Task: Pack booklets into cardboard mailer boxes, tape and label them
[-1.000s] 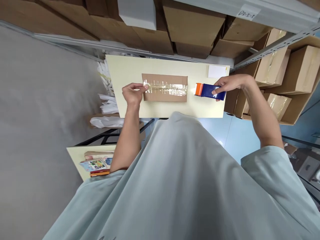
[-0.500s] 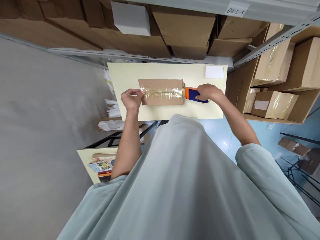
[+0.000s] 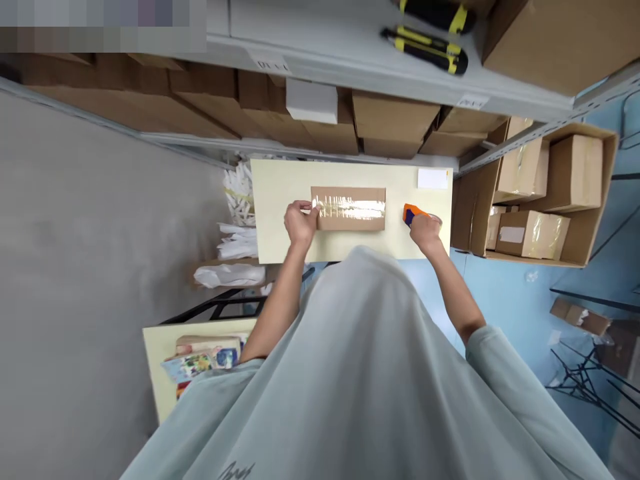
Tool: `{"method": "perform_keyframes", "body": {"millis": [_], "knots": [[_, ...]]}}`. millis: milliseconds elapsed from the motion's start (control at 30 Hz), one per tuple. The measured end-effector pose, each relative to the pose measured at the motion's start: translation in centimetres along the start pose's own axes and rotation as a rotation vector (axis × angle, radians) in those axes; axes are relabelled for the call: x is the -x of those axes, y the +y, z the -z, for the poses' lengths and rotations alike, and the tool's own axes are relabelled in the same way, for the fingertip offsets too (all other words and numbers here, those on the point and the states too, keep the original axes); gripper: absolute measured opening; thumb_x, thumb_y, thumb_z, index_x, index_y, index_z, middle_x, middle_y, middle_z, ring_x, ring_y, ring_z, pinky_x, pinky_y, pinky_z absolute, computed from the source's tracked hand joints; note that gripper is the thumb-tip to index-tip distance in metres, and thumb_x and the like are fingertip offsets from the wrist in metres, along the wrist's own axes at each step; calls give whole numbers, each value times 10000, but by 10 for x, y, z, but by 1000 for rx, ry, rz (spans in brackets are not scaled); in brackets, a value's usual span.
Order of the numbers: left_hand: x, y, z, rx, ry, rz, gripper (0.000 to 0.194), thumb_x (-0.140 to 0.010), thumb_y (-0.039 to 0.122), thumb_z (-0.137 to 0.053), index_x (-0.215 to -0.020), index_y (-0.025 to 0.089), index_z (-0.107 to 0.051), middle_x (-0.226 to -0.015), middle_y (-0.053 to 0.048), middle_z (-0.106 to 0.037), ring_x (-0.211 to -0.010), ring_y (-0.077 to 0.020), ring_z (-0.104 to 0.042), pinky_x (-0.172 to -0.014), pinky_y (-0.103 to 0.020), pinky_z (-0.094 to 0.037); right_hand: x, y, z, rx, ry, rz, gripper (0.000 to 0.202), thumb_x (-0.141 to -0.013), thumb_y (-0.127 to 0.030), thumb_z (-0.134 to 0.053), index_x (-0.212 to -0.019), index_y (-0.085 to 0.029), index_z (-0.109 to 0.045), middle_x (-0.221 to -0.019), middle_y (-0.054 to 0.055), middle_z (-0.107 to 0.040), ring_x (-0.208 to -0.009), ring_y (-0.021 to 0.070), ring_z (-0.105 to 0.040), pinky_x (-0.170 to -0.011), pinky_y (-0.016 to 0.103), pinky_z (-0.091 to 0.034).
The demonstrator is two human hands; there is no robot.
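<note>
A small cardboard box (image 3: pixel 349 223) lies flat on the pale yellow tabletop (image 3: pixel 280 243). Shiny clear tape (image 3: pixel 350 207) runs along the middle of its upper face. My left hand (image 3: pixel 301 223) is at the box's left end, thumb and fingers closed on that edge beside the tape's end. In my right hand (image 3: pixel 425 230) is an orange and dark blue tape dispenser (image 3: pixel 407 212), held just above the table to the right of the box. A gap separates the dispenser from the box. My fingers hide part of its handle.
A white card (image 3: pixel 433 178) lies at the table's back right corner. Behind stands a shelf with cardboard boxes (image 3: pixel 393 113) and utility knives (image 3: pixel 430 50). An open carton (image 3: pixel 537 257) holding boxes is at the right. Lower left, a second table carries picture books (image 3: pixel 200 363).
My right hand has drawn the tape dispenser away from the box's right end, leaving a gap. My left hand stays at the left end. The view has shifted, showing more of the shelf above.
</note>
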State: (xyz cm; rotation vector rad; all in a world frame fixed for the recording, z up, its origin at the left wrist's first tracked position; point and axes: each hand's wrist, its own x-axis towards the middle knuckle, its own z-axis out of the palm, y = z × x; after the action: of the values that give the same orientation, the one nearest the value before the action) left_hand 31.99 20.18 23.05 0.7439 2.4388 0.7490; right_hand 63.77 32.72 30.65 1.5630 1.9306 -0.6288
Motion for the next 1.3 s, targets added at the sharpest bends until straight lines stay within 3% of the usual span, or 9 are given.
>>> {"method": "perform_keyframes", "body": {"millis": [133,333,500,667,867,1000,1100,1200,1300], "knots": [[16,48,-11,58,25,-354,480,-929,87,-683,-1403,161,-667,-1428,-215,-646,-1382,-386,-648,-1285,-584,-499,19,-11,47,-25,194,-45,378,-1153,-223,-525,-1400,0,-705,-1316,325,-805,-1285,382,-791,-1138,445,-558],[10,175,-9,258,52,-937,405,-1084,198,-567,-1480,200,-649,-1479,-199,-676,-1397,-359,-653,-1252,-560,-540,24,-73,155,-137,463,173,446,-1206,-292,-392,-1485,5,-573,-1339,309,-797,-1232,403,-793,-1063,441,-575],[-28,244,17,285,158,-978,610,-1006,74,-493,-1597,193,-590,-1632,-196,-619,-1514,-340,-615,-1324,-551,-501,7,-130,233,-80,649,445,424,-1155,-200,-352,-1455,15,-561,-1284,311,-810,-1245,413,-769,-1114,492,-547],[-64,268,30,312,98,-861,796,-908,25,-531,-1686,191,-554,-1786,-185,-522,-1654,-372,-514,-1404,-604,-416,-20,-177,279,22,685,421,408,-1136,-169,-395,-1454,-42,-615,-1345,259,-816,-1299,357,-753,-1213,477,-497],[-64,234,40,354,74,-853,744,-955,94,-529,-1693,176,-576,-1811,-158,-516,-1681,-377,-490,-1439,-607,-379,-46,-205,289,100,605,379,421,-1131,-177,-471,-1499,-43,-629,-1520,244,-742,-1444,296,-675,-1315,425,-424],[-54,197,41,330,56,-756,696,-967,111,-540,-1661,136,-597,-1783,-196,-539,-1666,-394,-505,-1439,-611,-376,-61,-205,287,85,618,367,512,-1116,-188,-452,-1569,16,-574,-1633,298,-644,-1562,356,-563,-1370,519,-363],[-47,159,33,317,8,-665,643,-999,147,-559,-1641,130,-606,-1772,-221,-542,-1671,-403,-497,-1440,-628,-362,-63,-192,274,59,744,392,613,-1113,-221,-429,-1672,25,-471,-1732,329,-525,-1623,413,-474,-1385,613,-322],[-36,102,18,310,3,-506,600,-1013,192,-609,-1612,155,-624,-1754,-212,-562,-1674,-385,-497,-1454,-599,-342,-56,-162,228,-3,869,392,686,-1168,-318,-329,-1796,-45,-306,-1844,300,-376,-1707,417,-369,-1401,656,-284],[-15,40,-1,301,28,-215,584,-1005,194,-632,-1587,149,-630,-1670,-228,-624,-1624,-370,-557,-1423,-553,-402,-43,-124,142,-124,787,342,706,-1188,-351,-255,-1844,-93,-218,-1888,266,-324,-1769,387,-302,-1409,646,-302]]}}
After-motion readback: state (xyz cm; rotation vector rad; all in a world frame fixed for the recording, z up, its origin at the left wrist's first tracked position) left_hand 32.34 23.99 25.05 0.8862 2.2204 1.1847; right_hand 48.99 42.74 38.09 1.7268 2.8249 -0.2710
